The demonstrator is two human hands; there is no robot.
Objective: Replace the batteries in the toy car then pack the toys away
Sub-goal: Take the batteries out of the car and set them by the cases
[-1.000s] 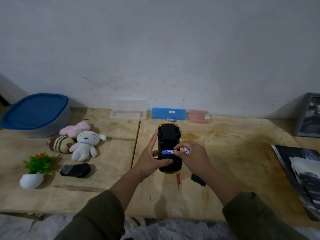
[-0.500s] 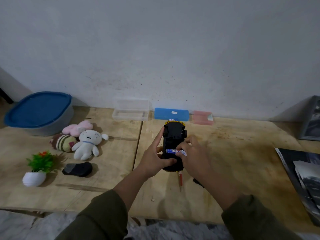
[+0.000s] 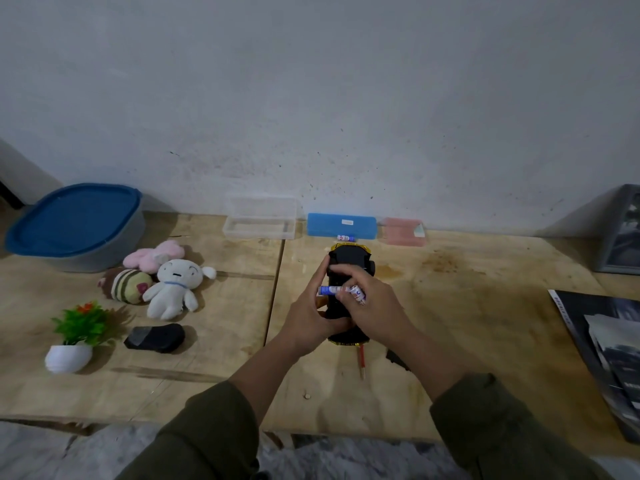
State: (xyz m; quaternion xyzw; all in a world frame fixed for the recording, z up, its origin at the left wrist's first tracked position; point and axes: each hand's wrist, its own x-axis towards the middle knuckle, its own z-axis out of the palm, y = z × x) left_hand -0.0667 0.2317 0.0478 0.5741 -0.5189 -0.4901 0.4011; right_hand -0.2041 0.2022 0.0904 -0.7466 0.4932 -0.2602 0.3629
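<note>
Right hand (image 3: 375, 306): we see it curled over the underside of the toy car (image 3: 349, 268), its fingers pinching a blue-and-white battery (image 3: 331, 289) that lies crosswise on the car; a second battery (image 3: 357, 294) sits tucked in the same hand.
Left hand (image 3: 311, 315): we see it gripping the car's left side, thumb wrapped in front, index finger stretched along the edge.
Toy car: upside down on the counter (image 3: 467, 306), black belly up, yellow trim showing at both ends, lengthwise toward the wall.
Near the car: a red-handled screwdriver (image 3: 360, 356) lies just behind it toward us, and a small black piece (image 3: 396, 359) beside that, partly hidden by the right forearm.
Spare battery (image 3: 345, 238): lies between the car's far end and the blue box (image 3: 341, 224).
Along the wall: a clear box (image 3: 259, 221), the blue box, a pink box (image 3: 403, 232).
Left side: a grey tub with blue lid (image 3: 74, 223), a pink plush (image 3: 154, 253), a striped plush (image 3: 126, 285), a white plush (image 3: 173, 287), a black remote (image 3: 155, 338), a small potted plant (image 3: 77, 336).
Right edge: dark booklets (image 3: 602, 348).
</note>
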